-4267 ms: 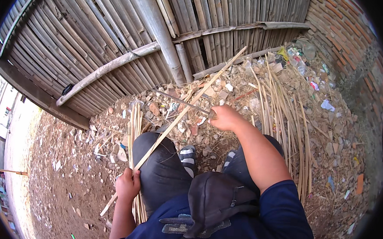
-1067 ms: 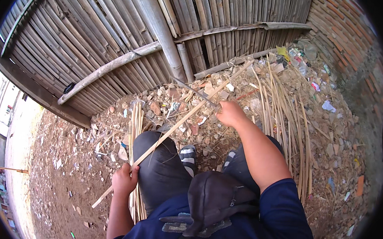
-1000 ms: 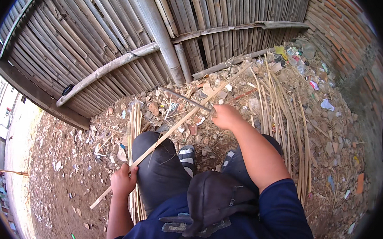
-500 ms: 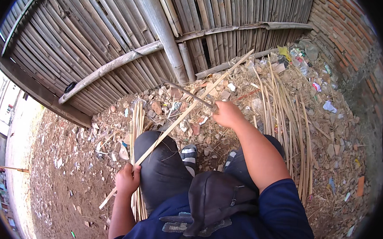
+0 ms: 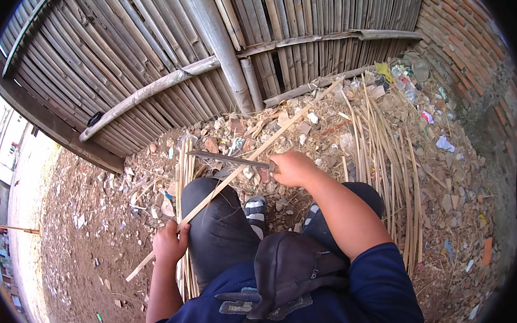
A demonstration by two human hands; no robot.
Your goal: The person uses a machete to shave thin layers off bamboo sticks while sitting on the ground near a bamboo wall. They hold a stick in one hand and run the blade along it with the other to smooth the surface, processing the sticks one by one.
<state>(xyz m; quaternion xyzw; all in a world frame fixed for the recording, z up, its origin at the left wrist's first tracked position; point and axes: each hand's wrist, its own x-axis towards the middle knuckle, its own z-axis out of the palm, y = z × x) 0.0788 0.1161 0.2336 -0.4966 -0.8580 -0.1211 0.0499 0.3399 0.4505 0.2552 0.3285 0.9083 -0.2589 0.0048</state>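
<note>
A long, pale bamboo strip [image 5: 279, 132] runs slantwise from the lower left, over my left thigh, up to the rubble by the fence. My left hand [image 5: 170, 242] is closed around its lower part, with a short end sticking out below. In my right hand [image 5: 293, 168] is the handle of a long-bladed knife [image 5: 226, 158]. Its dark blade points left and crosses the strip ahead of my knees, seemingly against it. Fingers of the right hand are partly hidden behind its back.
A bundle of bamboo strips [image 5: 388, 163] lies right of my right leg. More strips [image 5: 185, 163] lie beside my left leg. Ahead stands a bamboo fence [image 5: 152, 54], with a brick wall [image 5: 464, 44] at the right. Stones and litter cover the ground.
My right hand has come nearer and leftward with the knife, whose blade now lies lower along the strip and more level. The strip has slid slightly down to the left.
</note>
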